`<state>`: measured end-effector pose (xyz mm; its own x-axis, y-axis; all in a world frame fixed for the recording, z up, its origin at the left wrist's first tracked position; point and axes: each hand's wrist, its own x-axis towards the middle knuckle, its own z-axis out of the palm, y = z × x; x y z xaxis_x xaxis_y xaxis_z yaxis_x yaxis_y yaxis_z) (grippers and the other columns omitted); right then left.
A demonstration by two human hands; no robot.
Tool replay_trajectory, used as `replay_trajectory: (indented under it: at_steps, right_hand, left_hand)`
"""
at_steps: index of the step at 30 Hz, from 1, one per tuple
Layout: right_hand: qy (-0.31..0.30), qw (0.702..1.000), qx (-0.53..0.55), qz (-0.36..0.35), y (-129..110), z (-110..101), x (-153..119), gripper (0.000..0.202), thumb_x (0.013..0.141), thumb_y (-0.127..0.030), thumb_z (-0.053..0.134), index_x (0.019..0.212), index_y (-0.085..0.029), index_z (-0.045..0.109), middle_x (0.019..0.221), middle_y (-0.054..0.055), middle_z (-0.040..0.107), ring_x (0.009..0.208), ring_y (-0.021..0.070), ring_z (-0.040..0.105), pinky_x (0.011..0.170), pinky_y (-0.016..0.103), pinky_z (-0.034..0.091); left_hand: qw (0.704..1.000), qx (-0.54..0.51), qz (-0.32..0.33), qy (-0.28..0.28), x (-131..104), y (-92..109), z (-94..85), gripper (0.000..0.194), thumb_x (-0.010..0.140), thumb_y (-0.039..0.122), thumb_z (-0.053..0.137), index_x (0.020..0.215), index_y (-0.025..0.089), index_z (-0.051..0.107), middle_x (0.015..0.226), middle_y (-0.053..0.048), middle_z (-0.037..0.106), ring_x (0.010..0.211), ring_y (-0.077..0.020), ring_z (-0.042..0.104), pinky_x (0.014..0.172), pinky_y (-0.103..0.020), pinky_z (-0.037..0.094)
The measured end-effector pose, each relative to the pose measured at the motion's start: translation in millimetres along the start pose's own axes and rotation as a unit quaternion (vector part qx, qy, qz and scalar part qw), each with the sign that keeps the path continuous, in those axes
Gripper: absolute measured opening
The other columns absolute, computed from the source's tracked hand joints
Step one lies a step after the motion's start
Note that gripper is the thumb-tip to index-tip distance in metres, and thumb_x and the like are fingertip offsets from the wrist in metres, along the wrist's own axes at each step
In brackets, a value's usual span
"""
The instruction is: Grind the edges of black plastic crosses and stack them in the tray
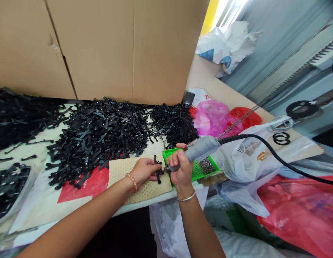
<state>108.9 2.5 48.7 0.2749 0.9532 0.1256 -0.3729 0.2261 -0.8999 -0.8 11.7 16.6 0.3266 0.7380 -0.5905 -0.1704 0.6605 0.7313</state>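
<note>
My left hand (144, 170), with a beaded bracelet at its wrist, is closed on a small black plastic part (158, 172) over a tan textured mat (128, 168). Wrapped round a grey electric screwdriver (200, 148) is my right hand (181, 170), which wears a silver bangle. The screwdriver lies nearly level, its tip pointing left at the black part; whether the tip touches it I cannot tell. Just behind and right of my right hand sits a green plastic basket (194, 173) with a heap of small metal screws (206, 165) in it.
Heaps of black plastic parts (101, 129) cover the table's back and left. A clear tub (10, 190) of similar parts stands at left. Tall cardboard (115, 50) walls the back. A black cable (279, 157) and coiled spring (287, 84) run right, past pink and red bags (212, 116).
</note>
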Motion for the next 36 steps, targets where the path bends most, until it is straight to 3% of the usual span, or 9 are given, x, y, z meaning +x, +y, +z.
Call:
replay_trajectory:
  at_steps: [36]
  right_hand:
    - [-0.008,1.0,-0.004,-0.005,1.1,-1.7,-2.6,0.032,0.075,-0.038,0.068,0.094,-0.022,0.048,0.048,-0.01,0.034,0.041,0.0085,0.031,0.045,0.02,0.031]
  left_hand:
    - [1.0,0.0,0.006,-0.006,2.4,-3.1,-1.1,0.019,0.077,0.012,0.065,0.062,0.013,0.053,0.058,-0.002,0.063,0.05,-0.0116,0.06,0.05,-0.024,0.054]
